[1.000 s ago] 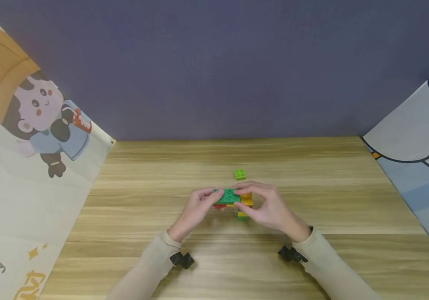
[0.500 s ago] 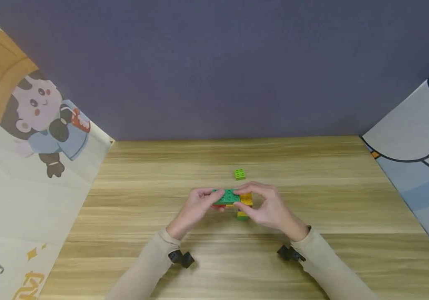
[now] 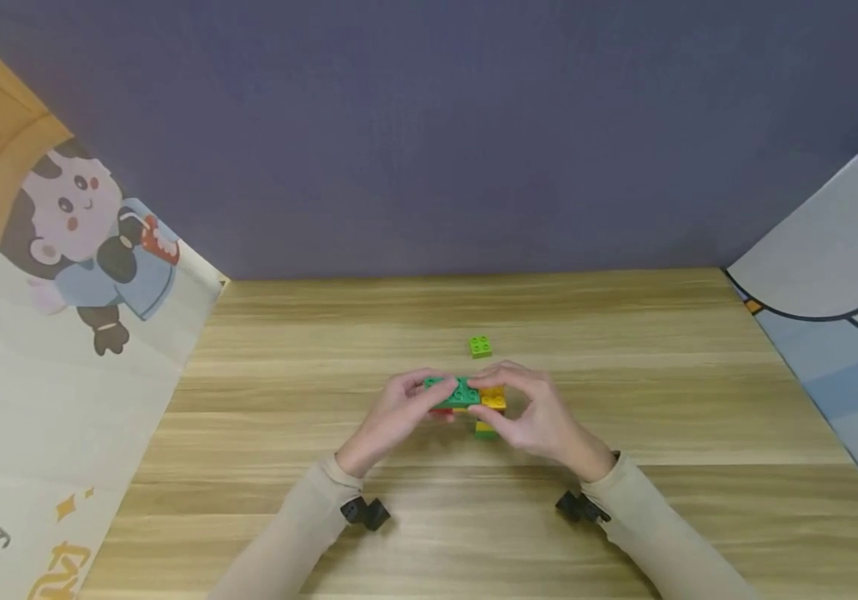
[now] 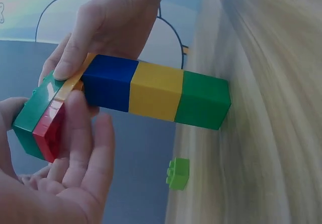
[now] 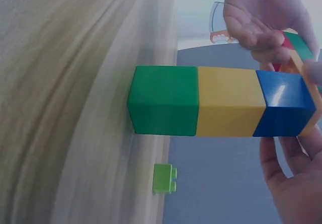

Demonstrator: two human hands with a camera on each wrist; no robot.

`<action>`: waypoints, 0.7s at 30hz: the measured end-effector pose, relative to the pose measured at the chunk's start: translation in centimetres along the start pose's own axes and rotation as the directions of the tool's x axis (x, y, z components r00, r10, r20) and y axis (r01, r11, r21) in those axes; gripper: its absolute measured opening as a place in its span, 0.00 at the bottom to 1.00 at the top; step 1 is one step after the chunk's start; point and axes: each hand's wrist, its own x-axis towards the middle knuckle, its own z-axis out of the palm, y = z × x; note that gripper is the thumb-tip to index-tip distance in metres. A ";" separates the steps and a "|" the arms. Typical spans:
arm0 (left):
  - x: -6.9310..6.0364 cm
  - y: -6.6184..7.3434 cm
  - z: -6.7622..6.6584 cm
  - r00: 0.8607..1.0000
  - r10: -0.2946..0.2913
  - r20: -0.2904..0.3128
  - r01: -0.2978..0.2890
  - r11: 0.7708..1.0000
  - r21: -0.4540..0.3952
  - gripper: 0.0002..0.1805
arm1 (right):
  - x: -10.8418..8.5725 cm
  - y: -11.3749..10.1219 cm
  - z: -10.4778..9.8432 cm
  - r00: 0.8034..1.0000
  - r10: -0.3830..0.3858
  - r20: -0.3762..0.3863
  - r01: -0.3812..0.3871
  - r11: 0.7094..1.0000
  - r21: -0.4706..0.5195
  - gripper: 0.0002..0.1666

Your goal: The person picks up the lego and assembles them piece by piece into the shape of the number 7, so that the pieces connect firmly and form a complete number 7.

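A tower of stacked toy building bricks stands on the table: a green block (image 4: 204,100) at the bottom, a yellow block (image 4: 156,90), then a blue block (image 4: 108,83). An orange brick (image 3: 493,398) tops it and extends to the left. Over that lies a long green brick (image 3: 462,392), with a red brick (image 4: 49,128) beneath its left end. My left hand (image 3: 399,408) pinches this end, thumb on the green studs and fingers under the red brick. With thumb and index finger, my right hand (image 3: 534,408) grips the top bricks where green meets orange.
A small lime-green brick (image 3: 480,346) lies on the wooden table (image 3: 309,333), just beyond the hands. A dark blue-grey panel (image 3: 436,150) rises at the table's back edge. Printed panels stand at both sides.
My left thumb has slid a little to the right over the green brick, and the left fingers have shifted slightly. My right hand and the tower stay nearly still.
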 end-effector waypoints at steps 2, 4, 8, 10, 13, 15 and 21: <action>0.1 0.2 0.1 1.000 -0.010 -0.012 0.010 1.000 -0.001 0.24 | -0.1 0.1 0.0 1.000 -0.006 -0.001 0.006 1.000 0.000 0.25; 0.2 0.3 0.3 1.000 -0.017 -0.022 0.017 1.000 -0.010 0.24 | -0.2 0.3 0.0 1.000 -0.006 -0.002 0.006 1.000 0.002 0.25; 0.2 0.4 0.4 1.000 -0.006 -0.026 0.006 1.000 -0.013 0.23 | -0.4 0.6 0.0 1.000 -0.001 -0.001 0.001 1.000 0.009 0.27; 0.2 0.3 0.4 0.999 0.021 -0.029 -0.020 1.000 0.020 0.22 | -0.5 0.7 0.0 1.000 0.005 -0.002 -0.005 1.000 0.011 0.27; 0.3 0.1 0.6 0.995 0.080 -0.062 -0.073 0.991 0.109 0.20 | -0.7 0.9 0.0 1.000 0.015 -0.005 -0.015 1.000 0.007 0.28; 0.2 -0.1 0.7 0.985 0.143 -0.096 -0.124 0.975 0.185 0.19 | -0.8 0.9 0.0 1.000 0.024 -0.006 -0.024 1.000 -0.007 0.30; 0.0 -0.2 1.2 0.919 0.370 -0.137 -0.296 0.875 0.383 0.16 | -1.0 1.0 0.1 0.999 0.042 -0.013 -0.043 0.998 -0.049 0.36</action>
